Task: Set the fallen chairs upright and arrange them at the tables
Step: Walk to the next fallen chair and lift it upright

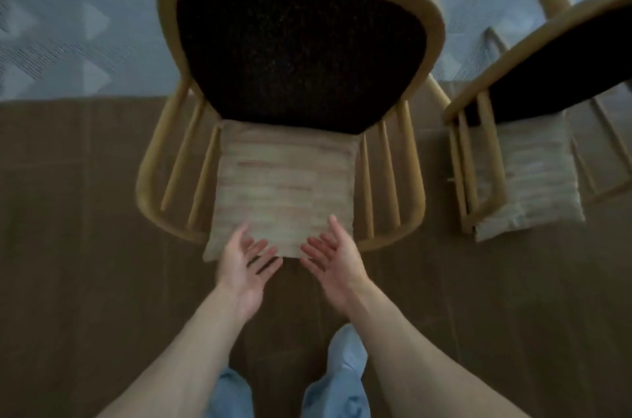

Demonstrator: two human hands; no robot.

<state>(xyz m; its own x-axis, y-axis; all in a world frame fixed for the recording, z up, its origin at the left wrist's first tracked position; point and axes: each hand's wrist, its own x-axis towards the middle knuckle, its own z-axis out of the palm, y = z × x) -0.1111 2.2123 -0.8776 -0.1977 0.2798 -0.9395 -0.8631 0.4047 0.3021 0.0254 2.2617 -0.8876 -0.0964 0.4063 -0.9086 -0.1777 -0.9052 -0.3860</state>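
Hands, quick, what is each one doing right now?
Left hand: open, palm up, holding nothing, at the near edge of the cushion.
Right hand: open, palm up, holding nothing.

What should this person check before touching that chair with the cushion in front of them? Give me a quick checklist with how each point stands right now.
1. Left hand free, fingers open: ok.
2. Right hand free, fingers open: ok.
3. Near chair standing upright on its legs: cannot tell, legs hidden.
4. Cushion in place against the spindle back: ok.
5. Gap to the second chair on the right: ok, apart.
6. Table to arrange it at: cannot tell, none in view.
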